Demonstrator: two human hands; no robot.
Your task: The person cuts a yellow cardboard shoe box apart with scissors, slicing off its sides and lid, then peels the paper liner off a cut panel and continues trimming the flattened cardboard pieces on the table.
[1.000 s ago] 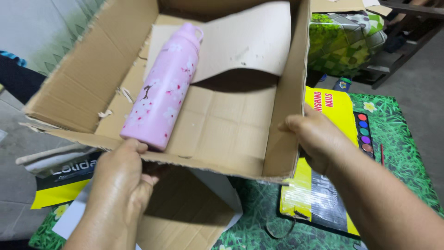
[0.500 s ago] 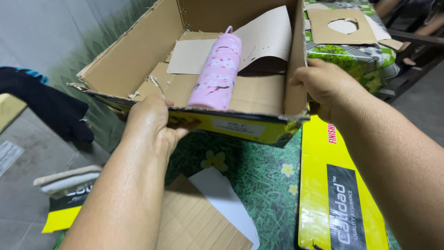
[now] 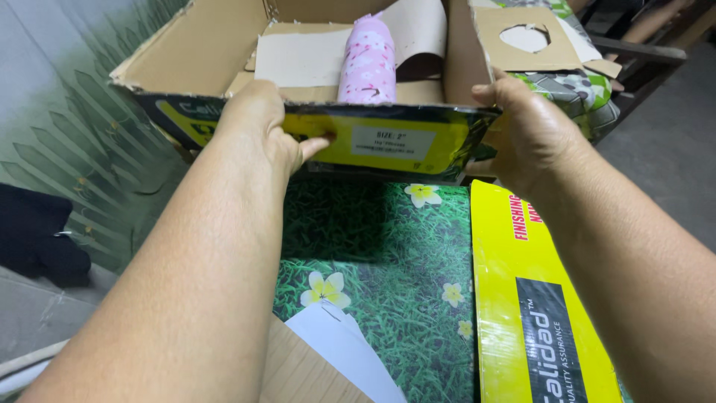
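view: one camera on my head | faces: down and forward, along my forearms | nearness: close above the cardboard box (image 3: 201, 52) and the green flowered mat (image 3: 373, 246)

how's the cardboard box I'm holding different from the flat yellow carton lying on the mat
The cardboard box is open and held up by the left hand and right hand; the yellow carton lies flattened on the grass-print mat, untouched. The box holds a pink bottle; the carton holds nothing. Both show glossy yellow print.
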